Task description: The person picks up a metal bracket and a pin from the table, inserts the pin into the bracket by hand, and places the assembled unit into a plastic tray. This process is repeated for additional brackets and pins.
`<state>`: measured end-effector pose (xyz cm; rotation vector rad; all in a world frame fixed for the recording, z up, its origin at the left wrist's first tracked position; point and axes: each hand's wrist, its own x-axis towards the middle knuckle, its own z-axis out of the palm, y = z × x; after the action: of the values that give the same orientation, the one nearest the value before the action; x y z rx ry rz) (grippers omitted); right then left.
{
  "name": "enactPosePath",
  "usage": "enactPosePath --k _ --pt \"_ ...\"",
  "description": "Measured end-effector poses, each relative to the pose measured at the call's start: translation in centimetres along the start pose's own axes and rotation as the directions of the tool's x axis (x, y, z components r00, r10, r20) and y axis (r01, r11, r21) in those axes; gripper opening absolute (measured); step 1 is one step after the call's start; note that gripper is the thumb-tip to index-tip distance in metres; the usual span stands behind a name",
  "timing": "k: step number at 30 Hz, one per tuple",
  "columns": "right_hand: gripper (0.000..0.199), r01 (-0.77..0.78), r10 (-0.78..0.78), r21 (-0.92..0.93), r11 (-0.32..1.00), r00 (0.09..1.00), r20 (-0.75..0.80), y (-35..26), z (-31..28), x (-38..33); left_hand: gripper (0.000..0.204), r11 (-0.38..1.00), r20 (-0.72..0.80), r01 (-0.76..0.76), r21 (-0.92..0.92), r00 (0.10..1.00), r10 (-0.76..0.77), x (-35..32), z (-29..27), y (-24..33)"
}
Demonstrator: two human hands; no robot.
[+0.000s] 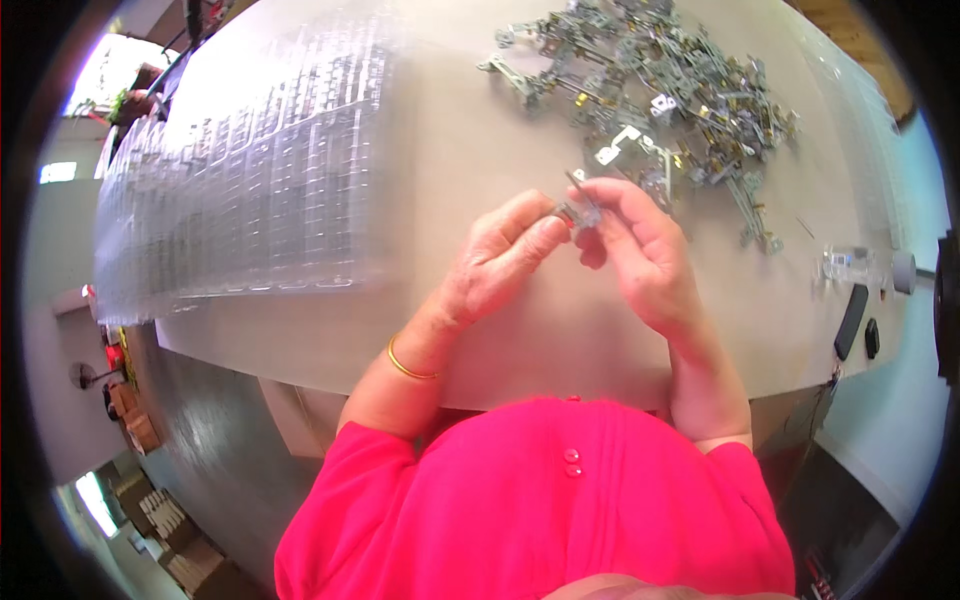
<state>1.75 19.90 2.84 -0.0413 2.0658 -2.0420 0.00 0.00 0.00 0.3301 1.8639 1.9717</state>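
While both hands meet over the middle of the table, a small grey metal part [578,208] sits pinched between them: the left hand [500,262] closes its thumb and forefinger on the near end, and the right hand [640,250] curls its fingers around the far end, so it's held up off the surface rather than lying on it. Can't make out exactly what the fingers are doing to it, too small.

Just beyond the right hand there's a big loose heap of similar metal parts [660,90], all tangled together, so I'd say plenty is left to go through. Off to the left of the left hand is a stack of clear plastic trays [250,170] with rows of little compartments. Whether any of them hold finished pieces I honestly can't tell, the plastic glares too much.

Further right of the right hand, near the table edge [560,380], sit a small clear plastic thing [848,265] and a black object [852,320].
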Motion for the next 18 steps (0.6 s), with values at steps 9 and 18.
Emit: enactPosePath --k 9,18 --pt "0.012 -0.006 0.0 0.143 0.99 0.999 0.044 0.2 -1.2 0.6 0.031 0.999 0.222 -0.008 0.049 0.975 -0.003 0.1 -0.4 1.3" --pt "0.006 0.426 -0.426 0.004 0.905 0.904 -0.039 0.3 -0.6 0.4 0.042 0.974 0.247 0.13 -0.188 0.966 -0.081 0.3 0.1 0.1"
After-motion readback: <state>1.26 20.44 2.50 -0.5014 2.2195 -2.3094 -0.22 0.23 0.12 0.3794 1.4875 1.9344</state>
